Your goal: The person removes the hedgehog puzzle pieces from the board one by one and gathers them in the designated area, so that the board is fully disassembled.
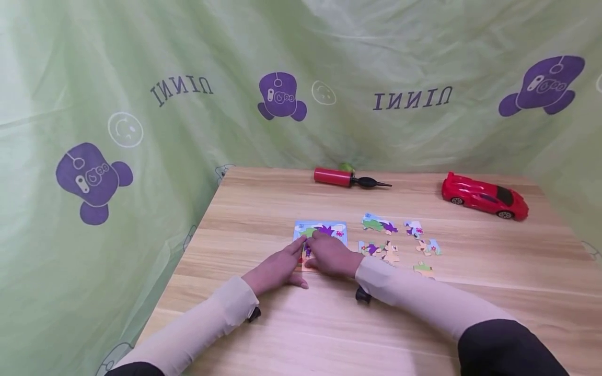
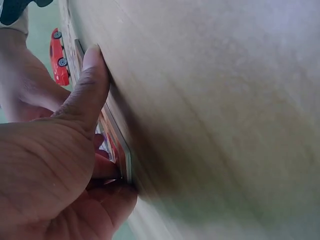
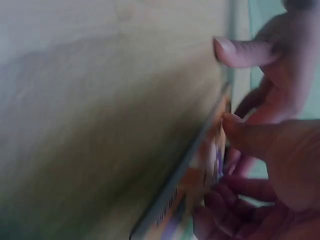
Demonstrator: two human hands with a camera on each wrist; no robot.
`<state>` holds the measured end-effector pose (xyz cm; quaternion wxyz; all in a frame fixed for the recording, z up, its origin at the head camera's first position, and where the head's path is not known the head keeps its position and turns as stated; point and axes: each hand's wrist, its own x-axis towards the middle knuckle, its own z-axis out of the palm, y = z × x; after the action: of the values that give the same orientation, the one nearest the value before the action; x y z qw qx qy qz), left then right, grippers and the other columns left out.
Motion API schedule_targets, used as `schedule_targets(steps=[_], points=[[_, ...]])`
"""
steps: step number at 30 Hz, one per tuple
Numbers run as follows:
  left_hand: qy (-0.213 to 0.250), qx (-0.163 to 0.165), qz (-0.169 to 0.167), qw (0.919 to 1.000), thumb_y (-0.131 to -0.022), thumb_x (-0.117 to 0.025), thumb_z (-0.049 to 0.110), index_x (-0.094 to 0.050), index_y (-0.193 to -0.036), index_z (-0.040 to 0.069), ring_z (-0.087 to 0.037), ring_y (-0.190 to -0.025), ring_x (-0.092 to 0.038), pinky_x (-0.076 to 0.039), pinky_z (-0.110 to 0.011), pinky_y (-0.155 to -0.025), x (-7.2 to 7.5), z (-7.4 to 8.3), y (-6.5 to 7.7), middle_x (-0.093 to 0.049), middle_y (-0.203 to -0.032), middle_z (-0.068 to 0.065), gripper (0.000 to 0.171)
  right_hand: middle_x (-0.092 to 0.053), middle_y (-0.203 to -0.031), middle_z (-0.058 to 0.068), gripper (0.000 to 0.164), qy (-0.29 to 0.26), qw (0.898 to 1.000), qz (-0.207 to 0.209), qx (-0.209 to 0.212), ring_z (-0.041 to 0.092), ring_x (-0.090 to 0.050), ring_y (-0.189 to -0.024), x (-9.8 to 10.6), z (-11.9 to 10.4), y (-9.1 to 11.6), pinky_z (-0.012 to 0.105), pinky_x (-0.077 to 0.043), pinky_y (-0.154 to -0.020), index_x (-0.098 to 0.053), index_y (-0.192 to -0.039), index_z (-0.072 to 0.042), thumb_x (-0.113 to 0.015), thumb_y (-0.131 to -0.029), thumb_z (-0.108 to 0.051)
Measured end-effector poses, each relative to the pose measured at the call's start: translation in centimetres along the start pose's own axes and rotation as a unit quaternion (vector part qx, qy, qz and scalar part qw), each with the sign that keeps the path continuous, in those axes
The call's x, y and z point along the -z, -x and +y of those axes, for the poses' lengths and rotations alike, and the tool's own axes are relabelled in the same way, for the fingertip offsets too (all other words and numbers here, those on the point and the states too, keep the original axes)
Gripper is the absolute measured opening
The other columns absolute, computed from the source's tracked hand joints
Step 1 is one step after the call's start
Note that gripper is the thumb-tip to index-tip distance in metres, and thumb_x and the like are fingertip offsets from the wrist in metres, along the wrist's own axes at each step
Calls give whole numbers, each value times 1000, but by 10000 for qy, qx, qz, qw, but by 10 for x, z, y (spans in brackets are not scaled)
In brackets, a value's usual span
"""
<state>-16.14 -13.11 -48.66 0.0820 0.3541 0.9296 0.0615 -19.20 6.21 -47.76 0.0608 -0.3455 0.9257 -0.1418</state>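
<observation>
A shallow jigsaw puzzle board (image 1: 342, 226) with a blue border and a green and purple picture lies flat on the wooden table. Both hands lean over it from the front. My left hand (image 1: 277, 267) rests at its left side, thumb stretched along the front edge and fingers touching near a corner in the left wrist view. My right hand (image 1: 333, 254) touches the picture with bent fingertips, its thumb apart near the front edge (image 3: 187, 165). No loose piece shows between that thumb and those fingers. The hands cover much of the picture.
Loose jigsaw pieces (image 1: 371, 224) lie right of the board, several of them, some joined, including a green one (image 1: 423, 268). A red hand pump (image 1: 333, 177) with a black nozzle lies behind; a red toy car (image 1: 484, 196) stands back right. A green curtain (image 1: 226, 130) surrounds the table (image 1: 263, 203).
</observation>
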Motion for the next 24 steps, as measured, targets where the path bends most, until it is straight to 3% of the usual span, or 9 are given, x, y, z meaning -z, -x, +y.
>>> schedule_targets(steps=[3, 7, 11, 15, 20, 24], points=[[118, -36, -45, 9999, -82, -70, 59, -28, -151, -12, -35, -153, -27, -43, -38, -114, -1, -1, -1, -16, -165, -28, 107, -59, -92, 6, 40, -85, 9997, -14, -248, 15, -51, -79, -2, -5, -4, 31, -52, -69, -68, -109, -1, -76, -89, -35], [319, -10, -80, 9995, -82, -71, 56, -25, -152, -11, -36, -154, -25, -42, -39, -116, -1, 0, -1, -14, -165, -29, 108, -60, -83, 5, 24, -325, 9988, -39, -357, 18, -51, -78, 0, -7, -7, 33, -50, -65, -69, -92, -6, -77, -88, -28], [388, 44, -179, 9991, -83, -71, 56, -24, -153, -9, -36, -154, -23, -40, -40, -118, -2, 0, -1, -15, -165, -29, 107, -59, -76, 1, 20, -712, 9949, -298, -653, 17, -52, -76, 4, -6, -10, 30, -47, -61, -68, -81, -11, -79, -85, -27], [277, 44, -219, 9994, -84, -70, 57, -27, -153, -9, -36, -154, -24, -39, -40, -118, -1, 0, -1, -19, -164, -28, 105, -59, -73, 0, 21, -1012, 9858, -620, -1186, 17, -52, -69, 8, -6, -14, 28, -43, -57, -68, -77, -13, -82, -83, -27], [127, 13, -162, 9998, -84, -71, 54, -32, -150, -12, -36, -153, -26, -39, -41, -118, 3, 0, 1, -23, -163, -29, 102, -60, -72, 1, 24, -907, 9832, -891, -1311, 17, -52, -65, 12, -7, -21, 26, -42, -55, -69, -80, -11, -84, -81, -30], [249, 8, -276, 9993, -86, -69, 54, -28, -152, -11, -36, -155, -21, -37, -40, -120, 1, 0, 0, -18, -164, -28, 102, -61, -74, 2, 23, -974, 9753, -1182, -1590, 18, -54, -66, 18, -6, -23, 27, -44, -56, -68, -80, -13, -84, -81, -29]])
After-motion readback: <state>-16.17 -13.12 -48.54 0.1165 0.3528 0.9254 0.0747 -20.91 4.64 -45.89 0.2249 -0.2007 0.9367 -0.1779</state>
